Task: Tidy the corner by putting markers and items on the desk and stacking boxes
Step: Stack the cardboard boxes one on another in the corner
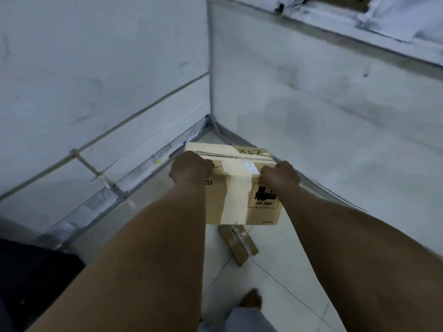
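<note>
Gripping the taped box's (239,188) top edge, left hand (189,167), right hand (279,176), near corner.

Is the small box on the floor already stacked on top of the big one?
No, the small box lies on the floor tiles below the big box, which both hands grip.

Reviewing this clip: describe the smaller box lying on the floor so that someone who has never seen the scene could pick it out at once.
Start at the corner where the two white panels meet the tiled floor. Both hands, left hand and right hand, grip a large taped cardboard box there. Just below its near edge lies the small box: flat, slim, darker brown, askew on the tiles, with clear tape along its length, and untouched.
</note>
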